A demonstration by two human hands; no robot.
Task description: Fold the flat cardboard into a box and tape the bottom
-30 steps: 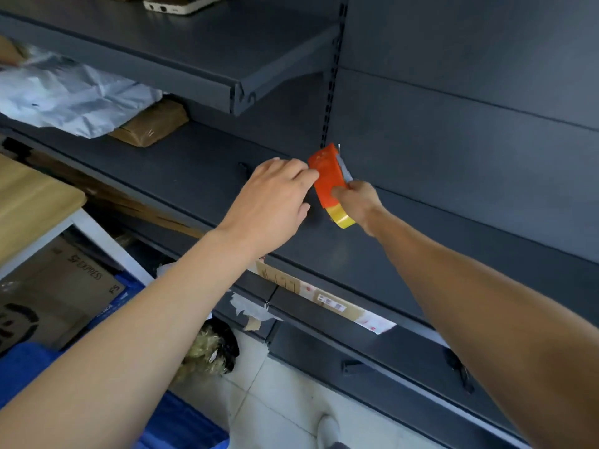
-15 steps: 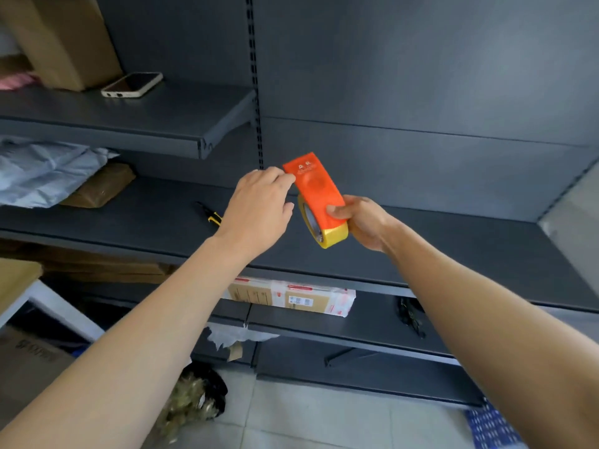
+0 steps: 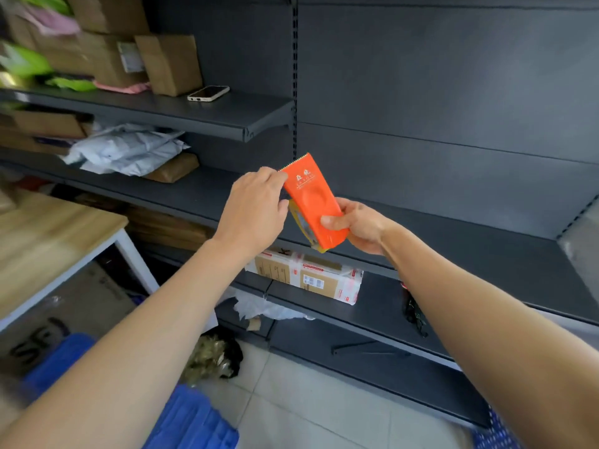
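**Tape ready, no box yet**

The right hand grips the orange tape dispenser low down, up in front of the grey shelf. The left hand pinches its top edge. No box shows, so folding and taping seem left to do.

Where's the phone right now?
In the head view, the phone lies on the upper left shelf, just right of a brown cardboard box.

One wide-angle view from the person's head faces forward and down at the shelves, close to them. The dispenser sits mid-frame, the table at left, the floor below.
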